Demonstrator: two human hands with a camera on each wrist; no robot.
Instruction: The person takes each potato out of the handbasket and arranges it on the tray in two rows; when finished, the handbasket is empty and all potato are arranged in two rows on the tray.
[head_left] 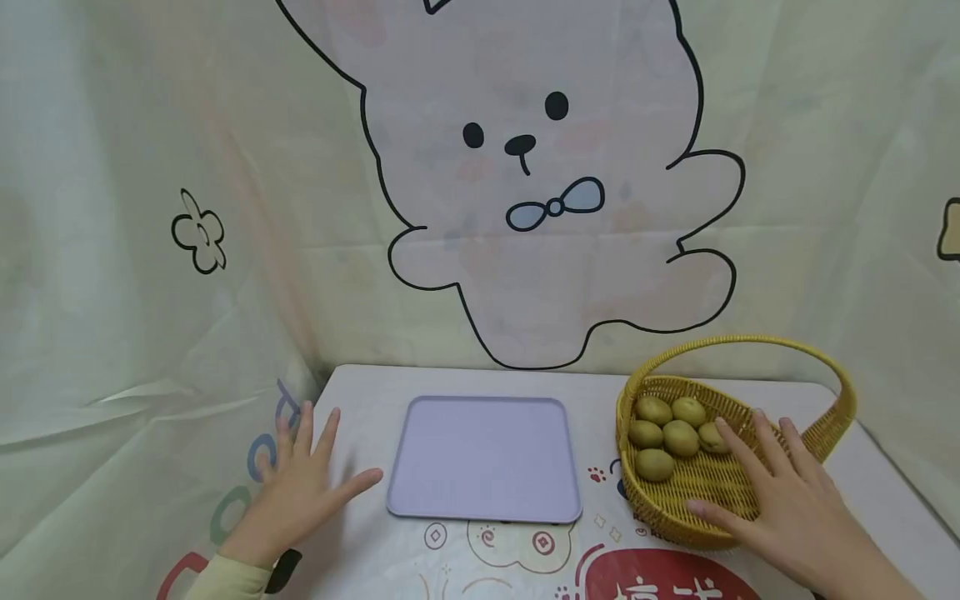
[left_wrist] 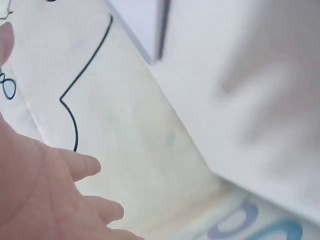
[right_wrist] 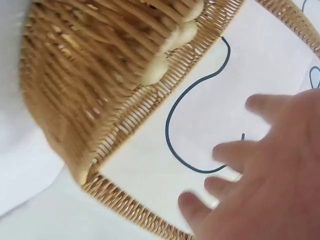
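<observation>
My left hand [head_left: 296, 492] is spread above the table's left side, fingers straight and holding nothing. To its right lies a flat lavender tray [head_left: 483, 458] with a raised rim. In the left wrist view the palm and fingers [left_wrist: 85, 167] show, with a corner of the tray at the top. My right hand [head_left: 787, 500] hovers over the right part of a yellow woven basket [head_left: 705, 496], fingers spread and nothing in them. Several green, egg-shaped fruits [head_left: 681, 438] sit in the basket's left half; one is partly covered by a fingertip. The right wrist view shows the basket's side and arched handle.
The white table [head_left: 360, 417] has printed drawings and a red patch [head_left: 667, 575] near its front. A cloth backdrop [head_left: 570, 275] with a cartoon animal hangs behind it, and more cloth closes in on both sides. The basket's handle [head_left: 750, 340] arches up at the back right.
</observation>
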